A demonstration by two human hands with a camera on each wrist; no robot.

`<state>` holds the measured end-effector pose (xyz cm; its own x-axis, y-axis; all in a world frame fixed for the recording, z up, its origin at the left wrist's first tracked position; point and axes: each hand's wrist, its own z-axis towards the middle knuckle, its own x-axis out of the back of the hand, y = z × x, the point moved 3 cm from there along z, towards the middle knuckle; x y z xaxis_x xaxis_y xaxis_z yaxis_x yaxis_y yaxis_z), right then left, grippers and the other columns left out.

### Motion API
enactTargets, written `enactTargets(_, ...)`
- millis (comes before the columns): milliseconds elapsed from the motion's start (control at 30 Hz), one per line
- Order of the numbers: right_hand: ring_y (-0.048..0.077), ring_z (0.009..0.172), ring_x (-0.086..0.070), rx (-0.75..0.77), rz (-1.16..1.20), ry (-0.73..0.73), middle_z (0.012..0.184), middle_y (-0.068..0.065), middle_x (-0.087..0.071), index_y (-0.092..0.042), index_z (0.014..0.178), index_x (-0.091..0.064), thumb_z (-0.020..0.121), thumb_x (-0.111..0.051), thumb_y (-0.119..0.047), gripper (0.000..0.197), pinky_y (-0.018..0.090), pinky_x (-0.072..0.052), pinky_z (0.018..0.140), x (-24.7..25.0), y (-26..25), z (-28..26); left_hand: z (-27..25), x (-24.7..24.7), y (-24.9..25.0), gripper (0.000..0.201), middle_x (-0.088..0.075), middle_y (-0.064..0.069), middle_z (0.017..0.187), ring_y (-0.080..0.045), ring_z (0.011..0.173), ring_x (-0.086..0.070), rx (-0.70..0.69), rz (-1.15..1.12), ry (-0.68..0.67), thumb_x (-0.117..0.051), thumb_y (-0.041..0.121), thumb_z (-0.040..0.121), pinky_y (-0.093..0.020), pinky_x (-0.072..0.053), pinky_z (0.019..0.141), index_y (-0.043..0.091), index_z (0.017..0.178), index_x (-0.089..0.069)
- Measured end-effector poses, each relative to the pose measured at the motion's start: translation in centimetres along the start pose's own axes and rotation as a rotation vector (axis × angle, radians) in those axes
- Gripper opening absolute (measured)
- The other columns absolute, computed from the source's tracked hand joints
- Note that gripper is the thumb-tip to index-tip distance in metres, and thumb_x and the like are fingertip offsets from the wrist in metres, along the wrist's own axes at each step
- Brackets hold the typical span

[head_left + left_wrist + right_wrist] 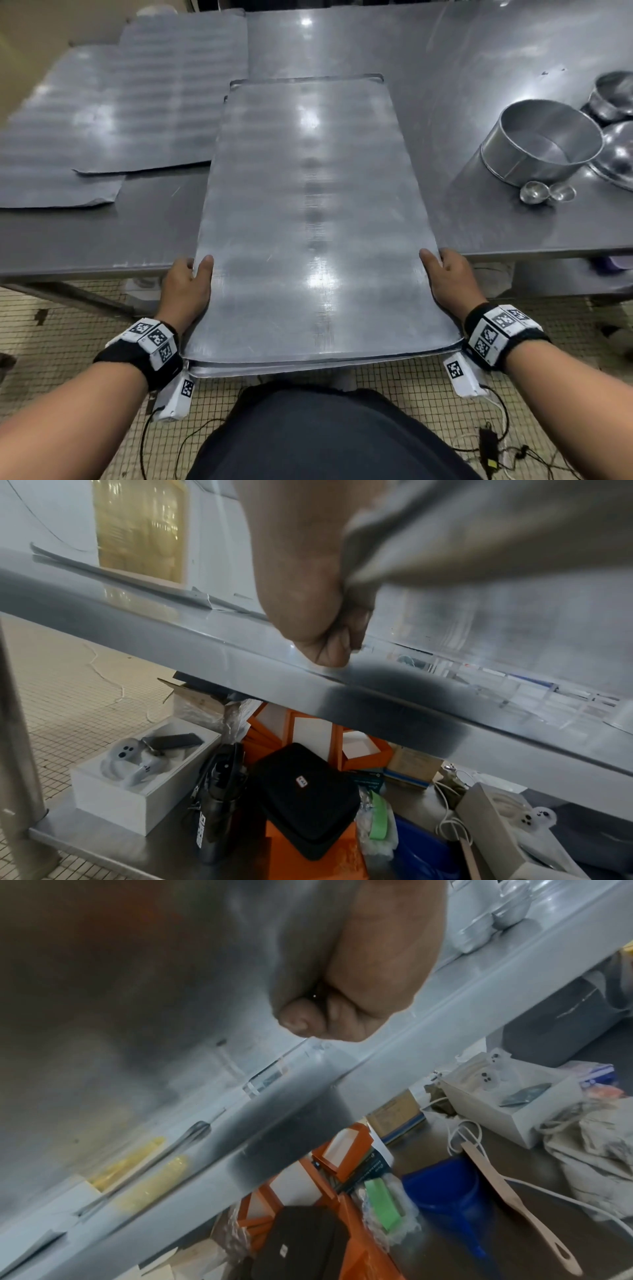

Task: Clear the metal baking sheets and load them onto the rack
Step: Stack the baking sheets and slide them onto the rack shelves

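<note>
Both hands are gripping the stacked baking sheets (315, 212) at the near corners. Left hand (186, 291) is clamping the left edge, thumb on top, fingers curled under. Right hand (450, 279) is doing the same on the right edge. Stack looks like 2+ sheets, lying lengthwise, far end resting on the steel tabletop (154, 226), near end overhanging the edge toward the person's body. Dark liner mats (102, 113) are lying flat at left w/ one overlapping another. Round cake tin (544, 144), small bowls (613, 92) & two tiny cups (534, 192) are sitting at right, well apart from the stack.
</note>
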<state>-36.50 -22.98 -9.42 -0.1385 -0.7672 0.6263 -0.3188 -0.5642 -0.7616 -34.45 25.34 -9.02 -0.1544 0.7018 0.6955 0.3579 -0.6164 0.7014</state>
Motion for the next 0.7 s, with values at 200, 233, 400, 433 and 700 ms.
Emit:
enactTargets(200,0.026,0.085,-0.059,0.069,-0.046,0.034,0.088,0.004,-0.065,-0.012,0.091,-0.062,0.102,-0.048,-0.044,0.036,0.031,-0.038,0.073,1.0,-3.8,1.5,1.4,1.7,2.3,0.044,-0.065,-0.019,0.103,-0.035,0.096,-0.059,-0.058,-0.018,0.078,-0.052,0.046,0.101,-0.039,-0.043,0.081,0.003,0.110,-0.059)
enactTargets(233,0.025,0.085,-0.058,0.082,-0.054,0.042,0.088,0.004,-0.064,-0.014,0.091,-0.061,0.103,-0.048,-0.043,0.034,0.030,-0.036,0.073,1.1,-4.7,1.9,1.9,2.3,2.6,0.043,-0.066,-0.021,0.102,-0.036,0.095,-0.060,-0.070,-0.022,0.100,-0.052,0.045,0.102,-0.041,-0.043,0.081,0.002,0.107,-0.059)
enactTargets(400,0.023,0.084,-0.055,0.156,-0.054,0.069,0.082,0.001,-0.058,-0.016,0.085,-0.059,0.102,-0.046,-0.046,0.037,0.029,-0.035,0.075,1.0,-9.8,4.3,4.1,6.0,4.0,0.040,-0.064,-0.017,0.089,-0.033,0.085,-0.058,-0.100,-0.052,0.197,-0.051,0.043,0.102,-0.037,-0.041,0.073,0.004,0.094,-0.057)
enactTargets(433,0.022,0.086,-0.055,0.175,-0.053,0.071,0.084,0.000,-0.058,-0.011,0.092,-0.062,0.102,-0.045,-0.046,0.040,0.029,-0.034,0.077,0.9,-11.0,4.7,4.5,7.0,4.2,0.040,-0.063,-0.015,0.086,-0.032,0.082,-0.057,-0.105,-0.062,0.211,-0.051,0.043,0.102,-0.035,-0.038,0.071,0.005,0.092,-0.057)
enactTargets(700,0.008,0.062,-0.051,0.359,0.009,0.092,0.067,-0.006,-0.056,-0.015,0.068,-0.053,0.103,-0.047,-0.038,0.042,0.031,-0.033,0.060,-1.8,-24.2,6.7,8.2,16.9,4.6,0.044,-0.064,-0.017,0.076,-0.036,0.071,-0.058,-0.163,-0.161,0.398,-0.052,0.047,0.098,-0.044,-0.044,0.064,0.008,0.079,-0.056)
